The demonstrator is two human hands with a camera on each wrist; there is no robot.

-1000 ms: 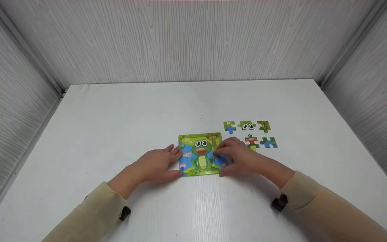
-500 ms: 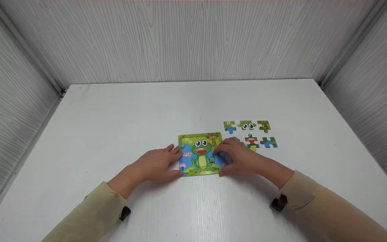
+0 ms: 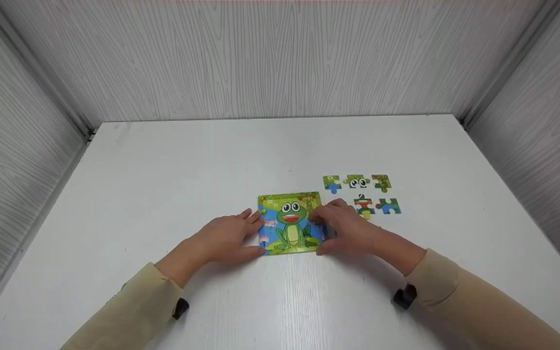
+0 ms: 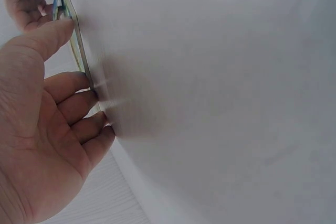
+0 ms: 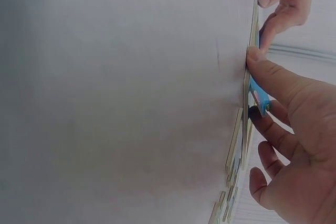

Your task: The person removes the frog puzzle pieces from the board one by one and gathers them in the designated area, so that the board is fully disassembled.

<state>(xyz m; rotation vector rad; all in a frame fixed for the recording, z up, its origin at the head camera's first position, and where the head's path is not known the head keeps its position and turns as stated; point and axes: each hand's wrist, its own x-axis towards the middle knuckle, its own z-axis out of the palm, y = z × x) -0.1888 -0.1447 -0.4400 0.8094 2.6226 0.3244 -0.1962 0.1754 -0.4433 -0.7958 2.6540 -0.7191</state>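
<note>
A square frog puzzle tray (image 3: 287, 195) lies mid-table in the head view. My left hand (image 3: 226, 238) touches its left edge, with the thumb at the near corner and the other fingers loosely extended along the side. At the tray's right side, my right hand (image 3: 345, 228) pinches a blue puzzle piece (image 5: 259, 95), which stands tilted up from the tray in the right wrist view. The right thumb sits at the near right corner. From above, the right fingers mostly hide this piece.
Loose puzzle pieces lie in rows right of the tray: a frog-eyes piece (image 3: 357, 182) between two corner pieces, then a frog-mouth piece (image 3: 365, 206) and a blue-green piece (image 3: 388, 206). Another is partly behind the right hand. Wood-grain panels (image 3: 270, 58) surround the white table (image 3: 187, 165).
The right fingertips shift slightly at the tray's right side, and a darker patch now shows over the frog's right leg. The left hand and the loose pieces stay where they were.
</note>
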